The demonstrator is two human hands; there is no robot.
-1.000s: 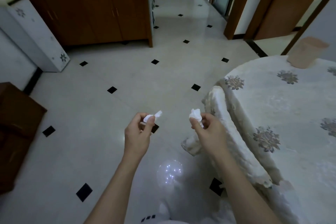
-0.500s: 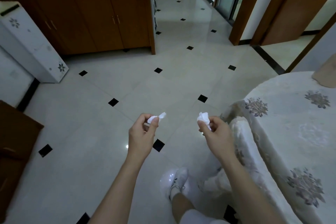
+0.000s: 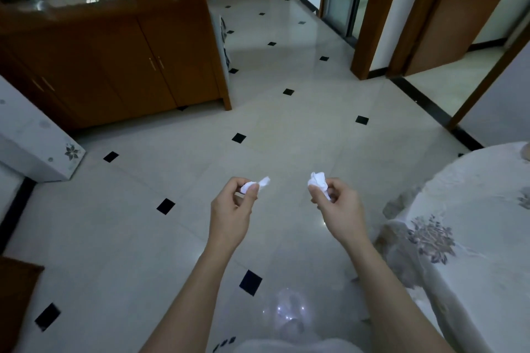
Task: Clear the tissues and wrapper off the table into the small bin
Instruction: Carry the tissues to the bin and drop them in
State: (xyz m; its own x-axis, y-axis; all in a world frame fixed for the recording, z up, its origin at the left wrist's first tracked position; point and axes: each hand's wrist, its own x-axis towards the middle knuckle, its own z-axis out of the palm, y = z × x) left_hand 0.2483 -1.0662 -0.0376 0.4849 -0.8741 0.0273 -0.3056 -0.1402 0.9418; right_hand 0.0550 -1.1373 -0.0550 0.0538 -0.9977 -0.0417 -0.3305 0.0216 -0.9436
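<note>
My left hand (image 3: 229,209) pinches a crumpled tissue (image 3: 253,185); my right hand (image 3: 338,206) pinches another tissue wad (image 3: 318,182) over the floor (image 3: 143,238).

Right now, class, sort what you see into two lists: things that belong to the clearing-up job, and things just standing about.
Belongs to the job: left hand pinching a white scrap; right hand pinching a crumpled tissue; cloth-covered table.

Just standing about: wooden cabinet; white appliance; brown door; tiled floor.
</note>
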